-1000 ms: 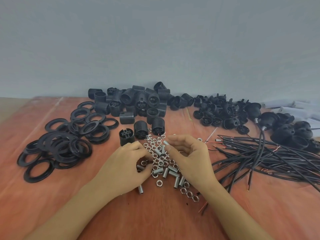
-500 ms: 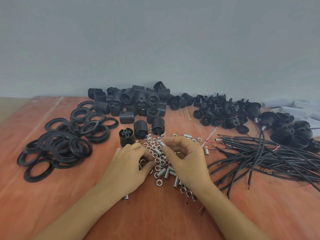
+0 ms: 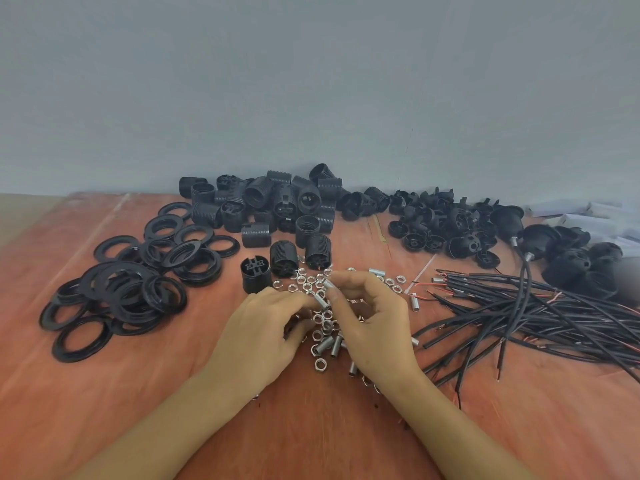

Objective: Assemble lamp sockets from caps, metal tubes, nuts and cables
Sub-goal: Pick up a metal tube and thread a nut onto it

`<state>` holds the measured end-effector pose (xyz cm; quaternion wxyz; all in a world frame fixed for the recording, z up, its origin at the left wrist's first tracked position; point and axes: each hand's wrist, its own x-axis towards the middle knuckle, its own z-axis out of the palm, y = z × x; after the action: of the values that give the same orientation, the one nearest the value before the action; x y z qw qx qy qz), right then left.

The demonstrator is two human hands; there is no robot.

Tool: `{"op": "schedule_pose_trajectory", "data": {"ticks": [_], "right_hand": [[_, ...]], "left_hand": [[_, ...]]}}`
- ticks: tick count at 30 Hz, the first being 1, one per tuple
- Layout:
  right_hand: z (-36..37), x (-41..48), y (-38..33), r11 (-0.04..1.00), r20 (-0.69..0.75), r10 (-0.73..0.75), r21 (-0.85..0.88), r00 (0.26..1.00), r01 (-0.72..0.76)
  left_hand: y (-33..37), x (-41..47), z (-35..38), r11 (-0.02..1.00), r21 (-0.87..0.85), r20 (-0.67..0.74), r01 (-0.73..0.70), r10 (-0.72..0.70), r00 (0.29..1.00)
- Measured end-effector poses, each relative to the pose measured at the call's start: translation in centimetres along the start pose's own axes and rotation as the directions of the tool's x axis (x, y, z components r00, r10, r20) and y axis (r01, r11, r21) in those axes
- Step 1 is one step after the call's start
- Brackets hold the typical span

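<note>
Metal tube (image 3: 322,302) | above nuts (image 3: 306,284), mid-tabletop (image 3: 311,445) | pinched by fingers of right hand (image 3: 370,323); left hand (image 3: 263,327) fingers curled at its end, grip unclear | risk: small tube slips into the loose pile.

One wide-angle view, worn on the head, looks forward and down from behind the forearms (image 3: 194,410), which rise from the bottom edge to the left hand (image 3: 263,327) and right hand (image 3: 374,327) just below mid-frame. It sits near: single nuts (image 3: 313,282) and the metal tube (image 3: 321,302) between the two hands can be told apart. Beyond the hands the table (image 3: 311,438) ends at a grey wall (image 3: 311,81) filling the upper part; rings (image 3: 131,285) left of the left hand and cables (image 3: 519,306) right of the right hand both fit inside
</note>
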<state>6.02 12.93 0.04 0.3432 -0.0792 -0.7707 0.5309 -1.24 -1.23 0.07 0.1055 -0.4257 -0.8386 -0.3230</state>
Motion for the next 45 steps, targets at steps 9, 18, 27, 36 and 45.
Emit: {"op": "schedule_pose_trajectory", "data": {"ticks": [9,18,27,36,45], "right_hand": [[-0.2,0.2,0.2,0.998,-0.028,0.026,0.051,0.999,-0.024],[0.0,-0.2,-0.5,0.991,0.045,-0.058,0.127,0.997,0.052],[-0.3,-0.1,-0.5,0.991,0.066,-0.069,0.119,0.995,0.061],[-0.8,0.2,-0.7,0.989,0.058,-0.101,0.112,0.993,0.094],[-1.1,0.2,-0.9,0.976,0.044,-0.126,0.184,0.991,0.116]], "left_hand": [[0.0,0.2,-0.2,0.995,0.038,-0.137,-0.095,0.099,0.986],[0.7,0.8,-1.1,0.372,-0.900,0.025,0.227,-0.476,0.879],[0.5,0.9,-1.2,0.271,-0.916,0.162,0.295,-0.422,0.892],[0.5,0.9,-1.6,0.385,-0.879,0.129,0.281,-0.375,0.918],[0.1,0.7,-1.6,0.440,-0.853,0.162,0.281,-0.289,0.943]]}}
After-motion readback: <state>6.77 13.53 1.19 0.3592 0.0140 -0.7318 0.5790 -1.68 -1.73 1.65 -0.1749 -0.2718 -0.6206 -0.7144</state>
